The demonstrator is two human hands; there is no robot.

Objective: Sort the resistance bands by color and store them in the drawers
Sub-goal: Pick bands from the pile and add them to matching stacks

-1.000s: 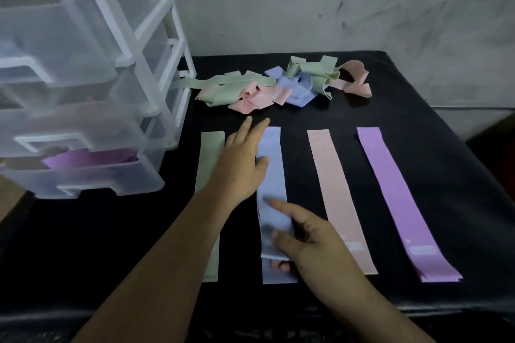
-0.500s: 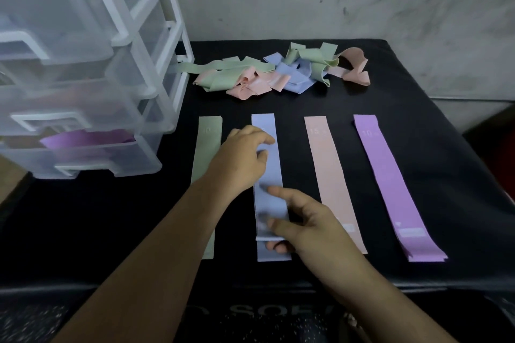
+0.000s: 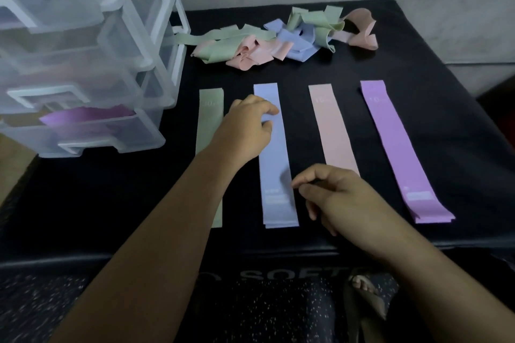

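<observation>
Four flat bands lie side by side on the black table (image 3: 434,69): green (image 3: 210,120), blue (image 3: 274,164), pink (image 3: 334,133) and purple (image 3: 395,147). My left hand (image 3: 245,128) sits over the upper part of the blue band, fingers curled, thumb and forefinger pinching it near its left edge. My right hand (image 3: 334,198) hovers just right of the blue band's lower end, fingers loosely curled and holding nothing. A tangled pile of green, pink and blue bands (image 3: 278,39) lies at the back. The clear drawer unit (image 3: 83,64) stands at the left; its bottom drawer (image 3: 111,142) holds a purple band (image 3: 89,118).
A grey wall runs close behind the table. The table's front edge is just below my right wrist, and the speckled floor and a sandalled foot (image 3: 365,298) show beneath it. The drawer unit's pulled-out drawers overhang the table's left side.
My left hand's fingers went from flat and stretched out on the blue band to curled. My right hand came off the band's lower end and moved right.
</observation>
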